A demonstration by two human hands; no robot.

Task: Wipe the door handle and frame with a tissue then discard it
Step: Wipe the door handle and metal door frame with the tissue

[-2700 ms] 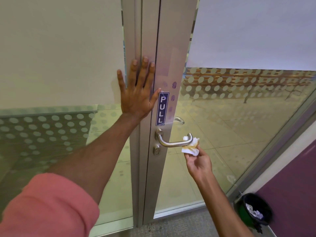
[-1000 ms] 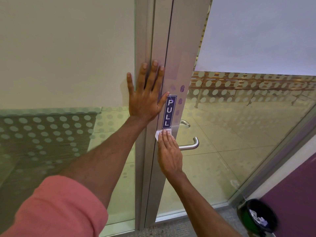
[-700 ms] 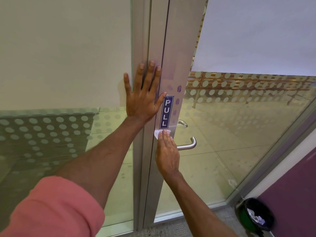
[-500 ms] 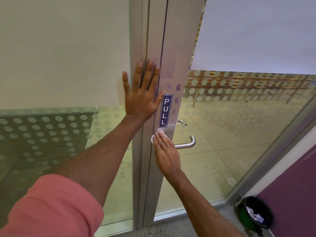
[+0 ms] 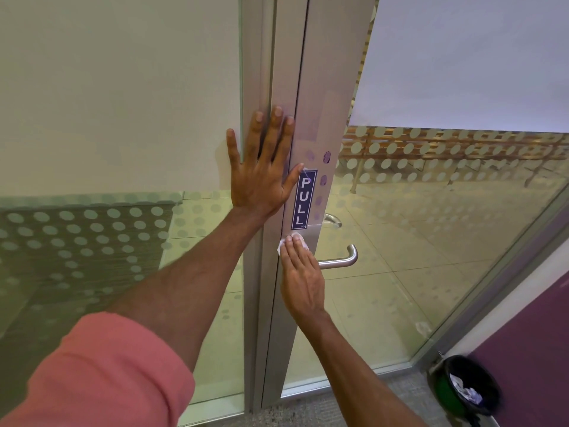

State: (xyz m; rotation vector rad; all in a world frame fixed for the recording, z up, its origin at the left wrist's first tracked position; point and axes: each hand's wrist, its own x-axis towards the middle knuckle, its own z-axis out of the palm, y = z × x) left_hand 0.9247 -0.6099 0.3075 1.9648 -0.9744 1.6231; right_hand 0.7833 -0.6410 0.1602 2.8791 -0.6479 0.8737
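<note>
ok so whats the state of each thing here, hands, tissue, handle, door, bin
left hand: open, flat against the door frame
right hand: flat, pressing the tissue onto the frame
tissue: mostly hidden under the fingertips, just below the PULL sticker
door handle: level, not gripped
door: looks shut
bin: open-topped, crumpled paper inside

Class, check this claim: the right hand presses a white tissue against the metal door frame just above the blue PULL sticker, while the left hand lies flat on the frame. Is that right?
Not quite. The head view shows the right hand pressing the white tissue just below the blue PULL sticker, not above it. The left hand does lie flat on the metal door frame.
</note>
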